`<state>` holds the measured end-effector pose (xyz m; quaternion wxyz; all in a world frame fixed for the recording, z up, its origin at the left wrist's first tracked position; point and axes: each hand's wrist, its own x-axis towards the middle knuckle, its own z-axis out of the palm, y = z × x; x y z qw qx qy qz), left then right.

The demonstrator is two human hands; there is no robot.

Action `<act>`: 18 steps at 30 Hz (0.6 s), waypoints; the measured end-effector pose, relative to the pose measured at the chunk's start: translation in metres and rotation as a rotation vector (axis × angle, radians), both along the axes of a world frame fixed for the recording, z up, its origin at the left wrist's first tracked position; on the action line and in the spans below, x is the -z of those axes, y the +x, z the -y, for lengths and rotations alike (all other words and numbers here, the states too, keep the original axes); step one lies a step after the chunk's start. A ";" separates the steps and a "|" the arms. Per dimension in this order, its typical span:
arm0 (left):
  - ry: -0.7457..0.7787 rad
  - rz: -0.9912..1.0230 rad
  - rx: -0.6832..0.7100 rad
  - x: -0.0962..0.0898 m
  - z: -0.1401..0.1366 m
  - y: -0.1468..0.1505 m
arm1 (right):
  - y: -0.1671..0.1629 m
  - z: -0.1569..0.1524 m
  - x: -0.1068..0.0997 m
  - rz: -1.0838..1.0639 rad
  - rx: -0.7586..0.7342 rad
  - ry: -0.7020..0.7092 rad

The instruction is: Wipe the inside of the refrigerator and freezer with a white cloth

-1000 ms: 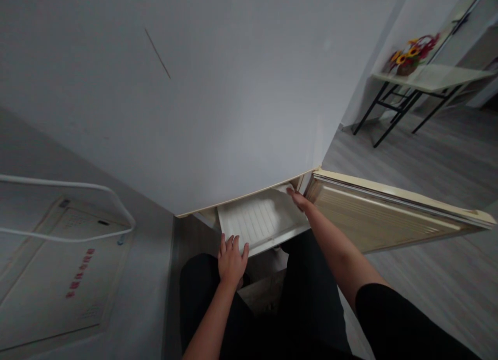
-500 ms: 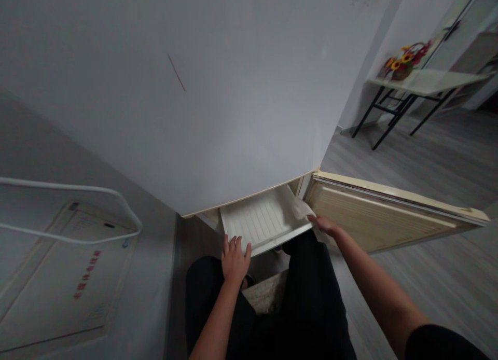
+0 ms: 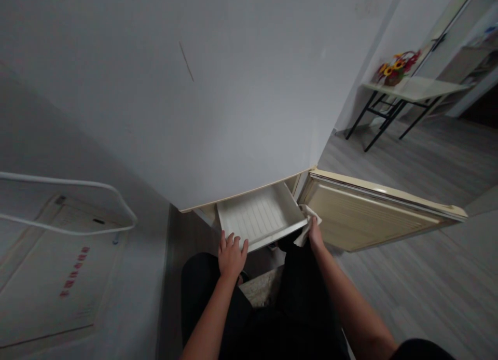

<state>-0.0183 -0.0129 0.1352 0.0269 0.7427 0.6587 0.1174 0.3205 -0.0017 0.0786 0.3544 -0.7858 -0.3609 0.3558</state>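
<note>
A white ridged drawer (image 3: 252, 217) sticks out of the refrigerator (image 3: 241, 116) at its bottom. My left hand (image 3: 230, 256) holds the left part of the drawer's front edge, its fingers curled over the rim; their tips partly show. My right hand (image 3: 314, 235) is closed on a crumpled white cloth (image 3: 305, 222) at the drawer's right front corner. The cloth hangs beside that corner and its top reaches the drawer's side wall. The ridged drawer floor holds nothing that I can see.
To the right, the cream refrigerator door (image 3: 373, 212) stands open at floor level. A white pipe-like loop (image 3: 120, 194) juts out on the left by a wall panel with red characters (image 3: 75, 272). Farther back, a table (image 3: 424, 88) bears a flower basket (image 3: 395, 72).
My right hand and the cloth have shifted from inside the drawer's right wall to the outside of its front corner. My left hand stays on the front edge. The view has turned slightly.
</note>
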 end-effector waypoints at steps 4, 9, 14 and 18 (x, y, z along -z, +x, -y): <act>-0.008 -0.011 -0.004 -0.001 0.000 0.002 | 0.006 -0.034 -0.021 -0.372 0.530 0.085; -0.022 0.036 -0.008 0.000 0.000 0.002 | -0.044 -0.033 -0.029 -0.279 0.716 0.149; -0.025 0.308 0.018 0.010 -0.005 -0.004 | -0.159 0.025 -0.008 -0.259 0.484 0.283; -0.005 0.633 0.028 0.024 -0.012 -0.019 | -0.221 0.064 0.013 -0.063 0.044 0.348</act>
